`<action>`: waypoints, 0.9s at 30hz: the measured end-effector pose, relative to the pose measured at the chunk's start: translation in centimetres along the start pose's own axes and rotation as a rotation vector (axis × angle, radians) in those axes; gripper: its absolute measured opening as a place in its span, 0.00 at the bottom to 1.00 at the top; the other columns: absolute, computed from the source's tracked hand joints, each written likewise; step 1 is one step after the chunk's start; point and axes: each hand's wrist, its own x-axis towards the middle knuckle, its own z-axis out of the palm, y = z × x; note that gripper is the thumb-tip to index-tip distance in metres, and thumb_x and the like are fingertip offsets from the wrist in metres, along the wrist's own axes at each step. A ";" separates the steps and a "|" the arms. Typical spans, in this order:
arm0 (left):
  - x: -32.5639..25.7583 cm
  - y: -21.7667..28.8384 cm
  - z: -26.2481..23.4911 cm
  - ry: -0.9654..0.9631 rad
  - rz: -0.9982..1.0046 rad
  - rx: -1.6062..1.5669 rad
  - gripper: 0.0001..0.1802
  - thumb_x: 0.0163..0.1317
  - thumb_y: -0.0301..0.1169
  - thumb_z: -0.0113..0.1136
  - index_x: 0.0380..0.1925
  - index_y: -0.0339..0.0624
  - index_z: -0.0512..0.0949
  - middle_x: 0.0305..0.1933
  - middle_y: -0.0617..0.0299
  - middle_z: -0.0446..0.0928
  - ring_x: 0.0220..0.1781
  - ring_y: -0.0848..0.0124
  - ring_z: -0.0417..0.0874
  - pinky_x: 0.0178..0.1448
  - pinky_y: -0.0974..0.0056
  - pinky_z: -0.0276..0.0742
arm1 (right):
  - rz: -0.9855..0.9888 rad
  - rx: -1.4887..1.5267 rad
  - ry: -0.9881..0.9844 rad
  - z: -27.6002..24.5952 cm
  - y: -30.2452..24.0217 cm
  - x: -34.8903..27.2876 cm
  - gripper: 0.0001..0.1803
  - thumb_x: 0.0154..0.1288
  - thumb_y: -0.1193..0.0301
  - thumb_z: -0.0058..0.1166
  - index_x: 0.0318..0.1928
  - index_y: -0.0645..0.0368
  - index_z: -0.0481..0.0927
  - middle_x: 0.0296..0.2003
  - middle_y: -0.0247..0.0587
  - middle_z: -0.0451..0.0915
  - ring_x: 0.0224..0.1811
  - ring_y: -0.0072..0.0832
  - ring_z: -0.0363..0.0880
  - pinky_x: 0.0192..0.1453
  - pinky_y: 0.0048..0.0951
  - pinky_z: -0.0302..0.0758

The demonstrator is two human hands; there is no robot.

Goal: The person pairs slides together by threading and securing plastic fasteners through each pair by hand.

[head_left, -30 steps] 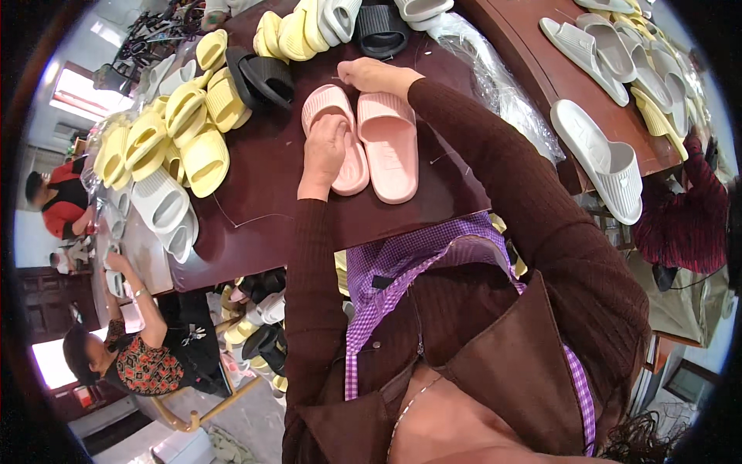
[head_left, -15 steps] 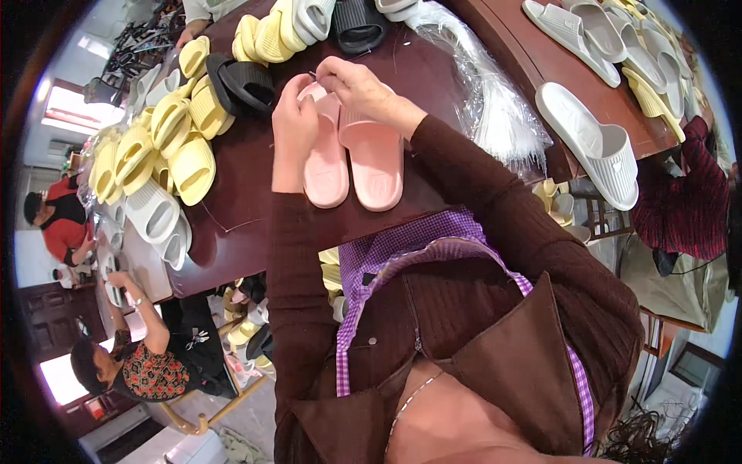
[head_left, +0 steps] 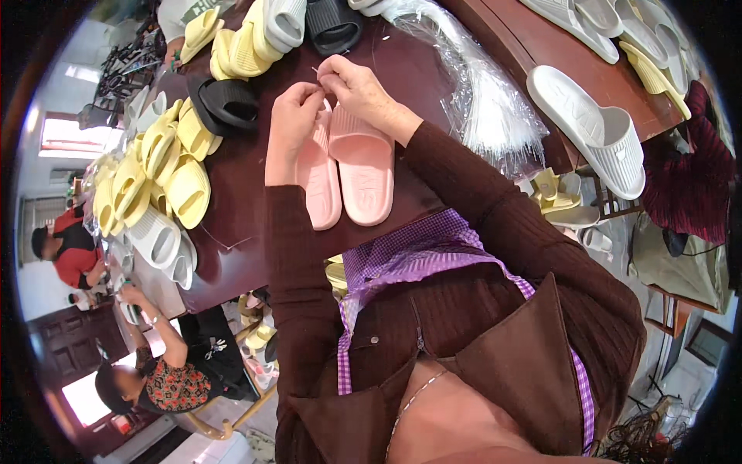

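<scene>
A: Eyes on the pink slippers (head_left: pixel 366 185), side by side on the dark red table (head_left: pixel 241 197)! How close is the edge?

B: Close! The table's front edge runs just past the pair's heels, with the purple checked apron (head_left: pixel 410 247) right beyond it.

A: And the hands?

B: Left hand (head_left: pixel 292 120) and right hand (head_left: pixel 359 89) meet over the pair's toe ends, fingers curled, tips drawn together. Whether anything is pinched there, I can't tell!

A: Room to move?

B: Left of the pair, a stretch of tabletop opens up before the heaped yellow slippers (head_left: pixel 189 189). Right of the pair, a strip runs to the plastic-wrapped white strands (head_left: pixel 495 120).

A: Beyond the toes?

B: A black slipper (head_left: pixel 334 27), past the fingertips, bounds that side of the pair.

A: Far right?

B: Well apart from the pair, a pale grey slipper (head_left: pixel 568 108) juts past the neighbouring table's (head_left: pixel 506 31) edge!
</scene>
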 end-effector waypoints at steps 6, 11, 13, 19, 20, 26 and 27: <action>-0.9 -0.5 1.1 0.130 -0.100 -0.338 0.07 0.63 0.29 0.57 0.36 0.37 0.79 0.21 0.71 0.72 0.18 0.85 0.67 0.21 0.77 0.59 | 0.149 0.175 0.026 -1.2 0.1 0.1 0.07 0.64 0.74 0.52 0.40 0.65 0.76 0.29 0.32 0.79 0.32 0.18 0.75 0.37 0.21 0.74; -1.1 -0.9 0.1 0.176 -0.135 -0.473 0.06 0.63 0.29 0.58 0.35 0.38 0.78 0.19 0.71 0.70 0.16 0.84 0.63 0.19 0.77 0.58 | 0.141 0.144 0.014 -1.3 -1.0 0.2 0.08 0.62 0.72 0.52 0.39 0.65 0.78 0.30 0.41 0.81 0.34 0.24 0.79 0.39 0.27 0.76; -1.2 -1.1 0.2 0.180 -0.131 -0.590 0.06 0.63 0.29 0.58 0.35 0.39 0.78 0.18 0.71 0.69 0.15 0.84 0.63 0.19 0.77 0.58 | 0.145 0.127 -0.012 -1.2 -1.0 0.0 0.08 0.62 0.73 0.53 0.39 0.65 0.79 0.29 0.35 0.80 0.32 0.18 0.76 0.37 0.22 0.74; -1.4 -1.2 0.3 0.193 -0.131 -0.724 0.05 0.63 0.28 0.57 0.36 0.39 0.76 0.19 0.69 0.70 0.15 0.83 0.62 0.19 0.77 0.57 | 0.084 -0.010 -0.071 -1.1 -1.4 -0.4 0.08 0.61 0.73 0.54 0.37 0.65 0.80 0.27 0.36 0.81 0.30 0.18 0.76 0.35 0.22 0.74; -1.5 -1.2 0.2 0.200 -0.130 -0.726 0.05 0.63 0.28 0.57 0.36 0.39 0.76 0.20 0.68 0.71 0.15 0.82 0.62 0.19 0.77 0.58 | 0.076 -0.034 -0.064 -1.2 -1.5 -0.3 0.08 0.61 0.73 0.54 0.37 0.64 0.80 0.27 0.38 0.81 0.30 0.19 0.77 0.35 0.23 0.75; -1.6 -1.3 -0.1 0.172 -0.138 -0.775 0.05 0.62 0.29 0.56 0.35 0.39 0.76 0.25 0.65 0.74 0.17 0.80 0.65 0.21 0.76 0.60 | 0.040 -0.085 -0.072 -1.4 -1.3 -0.1 0.08 0.58 0.72 0.53 0.36 0.62 0.81 0.31 0.48 0.81 0.34 0.40 0.81 0.40 0.34 0.77; -1.6 -1.3 -0.1 0.173 -0.139 -0.776 0.05 0.62 0.29 0.56 0.35 0.39 0.76 0.25 0.65 0.74 0.17 0.80 0.65 0.21 0.76 0.60 | 0.041 -0.084 -0.074 -1.4 -1.3 -0.1 0.08 0.58 0.72 0.53 0.36 0.62 0.81 0.31 0.48 0.81 0.34 0.40 0.81 0.40 0.34 0.77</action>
